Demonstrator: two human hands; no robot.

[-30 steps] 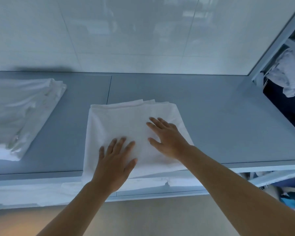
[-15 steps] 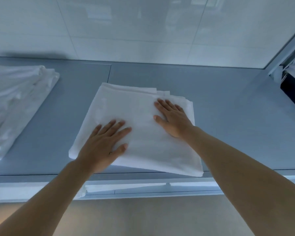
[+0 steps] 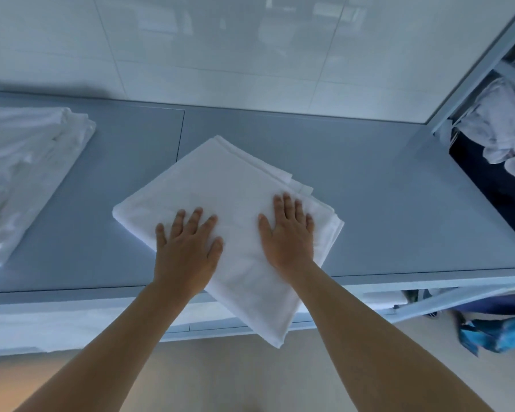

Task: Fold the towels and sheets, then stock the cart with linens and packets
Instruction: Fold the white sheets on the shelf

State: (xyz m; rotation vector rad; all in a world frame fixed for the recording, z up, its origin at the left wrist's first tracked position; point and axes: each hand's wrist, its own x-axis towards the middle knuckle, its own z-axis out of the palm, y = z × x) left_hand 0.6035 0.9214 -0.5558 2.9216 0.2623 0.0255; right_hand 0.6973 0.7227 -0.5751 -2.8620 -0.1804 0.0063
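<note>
Two flat hands, left hand (image 3: 188, 251) and right hand (image 3: 289, 233), cover the folded towel (image 3: 220, 185)'s middle, fingers spread.

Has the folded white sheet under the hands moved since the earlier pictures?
Yes. The folded sheet has turned clockwise against the table edge; one corner now overhangs it, under both flat hands.

Your left hand (image 3: 186, 251) and right hand (image 3: 289, 236) lie flat, palms down, side by side, fingers straight and slightly spread, forearms reaching forward.

Cool dim light, glare, warped edges
</note>
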